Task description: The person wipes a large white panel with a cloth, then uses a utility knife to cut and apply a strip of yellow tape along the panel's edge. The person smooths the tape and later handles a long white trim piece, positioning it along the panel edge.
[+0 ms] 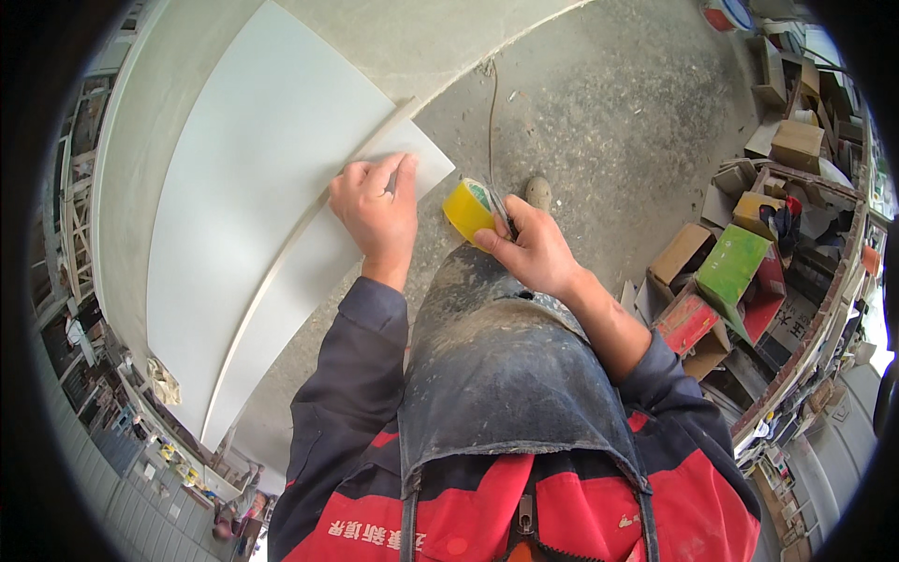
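Observation:
A large white panel [253,140] lies at the left, and a long, narrow pale strip [265,262] runs along it near its right side. My left hand [375,211] rests at the strip's far part, its fingers curled and closed over the strip's edge. In my right hand [538,248] is a roll of yellow tape [465,212], just off the panel's right corner. A slim greyish tool [500,208] shows beside the roll under those fingers; its kind is hard to make out.
Beneath the panel is a pale table surface [412,37]. A cord [493,112] lies on the grey floor [618,122]. Several cardboard boxes, among them a green box [730,272], are piled at the right. A worn dark apron [515,393] covers my lap.

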